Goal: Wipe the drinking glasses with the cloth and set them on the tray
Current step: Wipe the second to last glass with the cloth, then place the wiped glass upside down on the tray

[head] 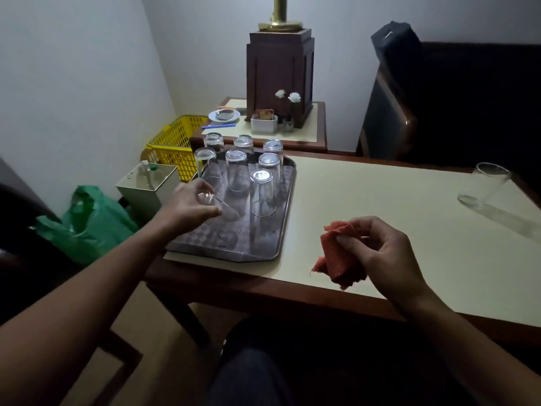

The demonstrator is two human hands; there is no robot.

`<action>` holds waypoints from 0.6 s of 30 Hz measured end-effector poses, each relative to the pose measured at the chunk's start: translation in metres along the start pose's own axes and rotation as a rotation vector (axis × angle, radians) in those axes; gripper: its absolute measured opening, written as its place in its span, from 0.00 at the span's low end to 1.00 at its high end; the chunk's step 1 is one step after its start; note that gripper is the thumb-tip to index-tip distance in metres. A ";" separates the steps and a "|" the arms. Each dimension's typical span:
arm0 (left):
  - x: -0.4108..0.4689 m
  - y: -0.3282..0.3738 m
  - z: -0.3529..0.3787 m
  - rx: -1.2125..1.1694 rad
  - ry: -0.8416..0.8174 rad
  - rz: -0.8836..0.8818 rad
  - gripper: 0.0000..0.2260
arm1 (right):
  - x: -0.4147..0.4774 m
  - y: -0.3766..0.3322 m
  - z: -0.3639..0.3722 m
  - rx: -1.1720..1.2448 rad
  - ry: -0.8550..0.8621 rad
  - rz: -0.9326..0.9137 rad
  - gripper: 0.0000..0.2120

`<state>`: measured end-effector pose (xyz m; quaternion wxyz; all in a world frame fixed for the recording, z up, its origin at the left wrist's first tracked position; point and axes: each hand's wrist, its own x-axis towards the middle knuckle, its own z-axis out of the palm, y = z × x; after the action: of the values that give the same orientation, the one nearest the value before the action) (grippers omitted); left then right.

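your left hand (190, 206) curls round the held glass (222, 208), low over the near left part of the tray (263, 250). its long axis is tilted, one end slanting down and rightward toward bare tray just in front of seven upturned glasses (261, 194); setting it down likely calls for righting it first. your right hand (380, 253) pinches the bunched cloth (336, 259) above the table (380, 200). the last glass (483, 186) stands mouth up at the far right, well apart from the tray and nearer your right hand.
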<state>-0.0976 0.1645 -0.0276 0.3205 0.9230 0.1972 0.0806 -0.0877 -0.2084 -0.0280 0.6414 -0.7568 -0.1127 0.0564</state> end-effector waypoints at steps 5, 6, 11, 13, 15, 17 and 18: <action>0.042 -0.001 0.003 0.023 0.035 0.061 0.29 | 0.011 0.008 0.009 0.001 -0.026 0.023 0.04; 0.048 0.001 0.007 0.017 0.047 0.064 0.32 | 0.013 0.010 0.010 -0.002 -0.020 0.025 0.04; 0.072 0.002 0.026 -0.039 0.149 0.050 0.35 | 0.028 0.017 0.007 -0.002 0.011 0.027 0.04; 0.080 -0.002 0.032 -0.061 0.183 0.027 0.32 | 0.034 0.020 0.005 -0.005 0.018 0.024 0.05; 0.087 -0.006 0.037 -0.080 0.184 -0.006 0.31 | 0.040 0.022 0.003 -0.015 0.024 0.022 0.05; 0.092 -0.008 0.040 -0.095 0.176 -0.021 0.32 | 0.044 0.025 0.001 -0.014 0.029 0.029 0.05; 0.094 -0.008 0.041 -0.094 0.178 -0.023 0.32 | 0.046 0.026 0.000 -0.010 0.029 0.032 0.05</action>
<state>-0.0037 0.1859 -0.0623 0.3456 0.8937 0.2316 0.1678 -0.0408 -0.2008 -0.0506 0.6381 -0.7625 -0.0913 0.0552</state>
